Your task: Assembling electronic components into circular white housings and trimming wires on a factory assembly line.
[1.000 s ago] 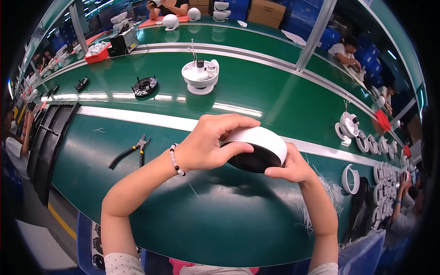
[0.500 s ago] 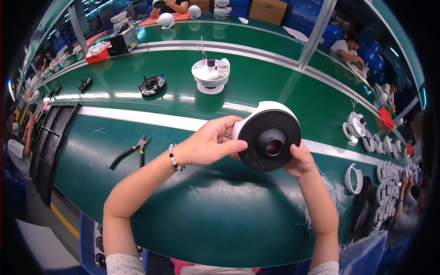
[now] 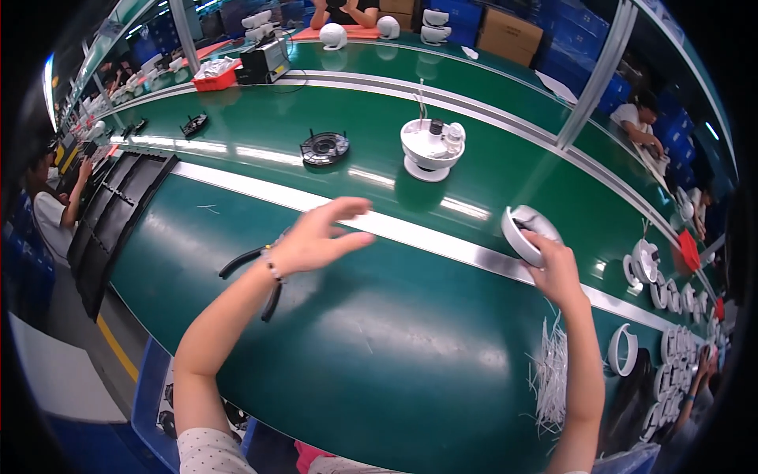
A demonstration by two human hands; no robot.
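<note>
Left of centre: pliers [image 3: 243, 261], partly covered by left hand [image 3: 312, 239]; fingers spread, released. Right of centre: white shell [image 3: 517, 237] grasped by right hand [image 3: 557, 272], fingers hiding part of interior; contact with worktop [image 3: 410, 340] unclear. Lower right: white parts [image 3: 673, 344] run together, blurred, hard to tell apart.

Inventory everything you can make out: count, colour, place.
Bench: one, green, foreground
Belt: one, green, beyond the bench
Shell: one, white, over the belt's edge
Pliers: one, black handles, bench left
Strips: one pile, white, bench right
Open ring: one, white, beside the strips
Rings: many, white, rows at right
Bowl units: at least two, white, belt
Dark parts: at least two, black, belt
Tray: one, black, left edge
Bin: one, red, upper left
Crates: several, blue, top
Cartons: at least two, brown, top
Workers: several, white or dark tops, edges
Left hand: one, open above the bench
Right hand: one, gripping the shell
</note>
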